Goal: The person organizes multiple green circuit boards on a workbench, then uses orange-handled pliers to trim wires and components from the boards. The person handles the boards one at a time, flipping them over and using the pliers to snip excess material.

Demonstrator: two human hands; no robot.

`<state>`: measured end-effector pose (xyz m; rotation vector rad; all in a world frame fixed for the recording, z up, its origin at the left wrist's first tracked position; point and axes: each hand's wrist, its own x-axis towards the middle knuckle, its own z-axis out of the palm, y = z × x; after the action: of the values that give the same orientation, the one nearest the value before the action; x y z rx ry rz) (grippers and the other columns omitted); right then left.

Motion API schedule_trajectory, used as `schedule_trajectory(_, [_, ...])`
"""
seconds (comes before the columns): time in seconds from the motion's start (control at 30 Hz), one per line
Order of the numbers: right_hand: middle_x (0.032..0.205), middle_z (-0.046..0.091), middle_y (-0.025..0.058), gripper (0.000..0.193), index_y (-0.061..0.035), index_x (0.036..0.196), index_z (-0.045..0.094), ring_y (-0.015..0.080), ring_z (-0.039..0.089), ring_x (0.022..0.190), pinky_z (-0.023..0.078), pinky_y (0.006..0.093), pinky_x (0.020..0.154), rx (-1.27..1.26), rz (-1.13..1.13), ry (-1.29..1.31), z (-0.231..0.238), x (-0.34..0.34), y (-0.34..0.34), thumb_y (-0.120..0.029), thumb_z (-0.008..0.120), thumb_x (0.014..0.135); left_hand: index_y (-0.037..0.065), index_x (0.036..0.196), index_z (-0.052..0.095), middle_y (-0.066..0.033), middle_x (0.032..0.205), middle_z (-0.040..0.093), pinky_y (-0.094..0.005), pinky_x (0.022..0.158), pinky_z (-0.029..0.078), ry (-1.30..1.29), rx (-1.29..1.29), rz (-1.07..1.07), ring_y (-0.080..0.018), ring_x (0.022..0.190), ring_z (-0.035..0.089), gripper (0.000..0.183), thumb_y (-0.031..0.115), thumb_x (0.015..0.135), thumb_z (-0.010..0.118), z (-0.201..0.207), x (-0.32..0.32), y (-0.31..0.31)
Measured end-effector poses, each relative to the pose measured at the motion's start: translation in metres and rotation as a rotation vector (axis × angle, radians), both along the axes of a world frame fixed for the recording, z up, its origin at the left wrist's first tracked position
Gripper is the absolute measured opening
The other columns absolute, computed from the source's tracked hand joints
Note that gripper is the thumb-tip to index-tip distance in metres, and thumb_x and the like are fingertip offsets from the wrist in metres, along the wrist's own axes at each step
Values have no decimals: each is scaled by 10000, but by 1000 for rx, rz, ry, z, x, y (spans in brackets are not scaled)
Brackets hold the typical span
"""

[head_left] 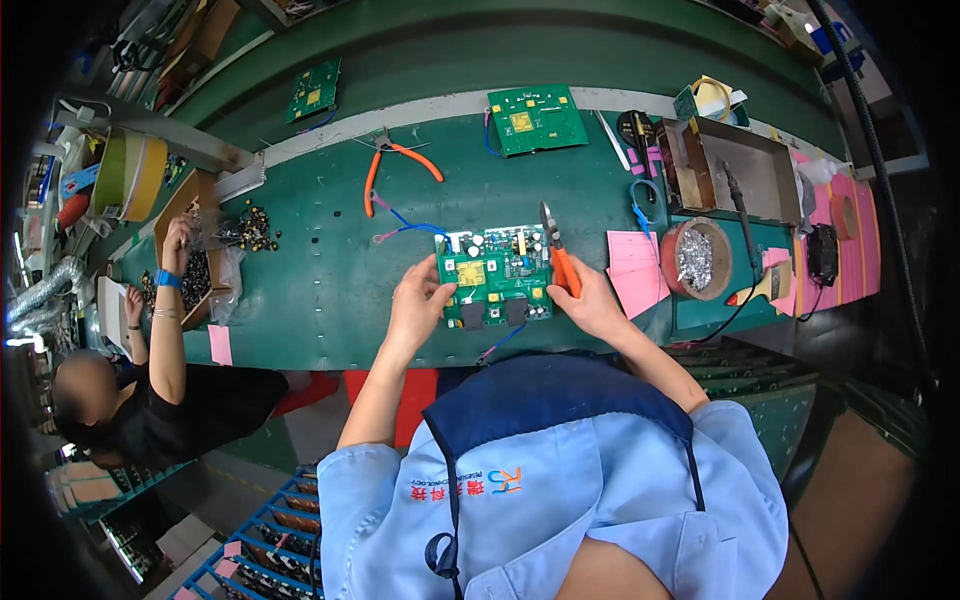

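Observation:
A green circuit board point(507, 285) with a yellow transformer, black blocks and blue wires lies before me on the green bench. My left hand point(417, 303) grips its left edge, thumb on top. At the board's right side, my right hand point(592, 302) is closed round orange-handled cutters point(560, 262), whose metal jaws point away from me beside the board's upper right corner. Blue wires point(412, 224) with pinkish ring ends stretch from the board's upper left corner. Beyond them rests a second orange-handled pair of pliers point(391, 166), its handles spread.
More green boards point(540, 120) lie along the bench's far edge. To the right are pink sheets point(636, 270), a round tub of silvery bits point(697, 258), a soldering iron point(738, 200), a brush point(768, 284) and a metal tray point(750, 165). At left, a co-worker's hand point(178, 243) is over a parts box.

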<state>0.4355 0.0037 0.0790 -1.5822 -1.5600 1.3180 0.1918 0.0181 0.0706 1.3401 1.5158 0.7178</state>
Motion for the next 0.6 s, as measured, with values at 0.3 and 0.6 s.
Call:
schedule_trajectory(0.3, [723,533,72,360,7,1079,445,150,530,662,416,274,623,65,-233,103,-46,18,-1,-108,543,752,3,933,578,-101,780,585,-267,586,454,112,327,-12,-179,686,576,229,84,720,595,59,8,46])
schedule_trajectory(0.6, [742,517,81,315,30,1113,360,145,546,618,479,261,550,-119,-436,644,-74,37,11,-75,428,825,3,985,563,-134,891,601,-280,688,454,373,172,-107,-201,803,583,336,230,738,586,-45,64,235])
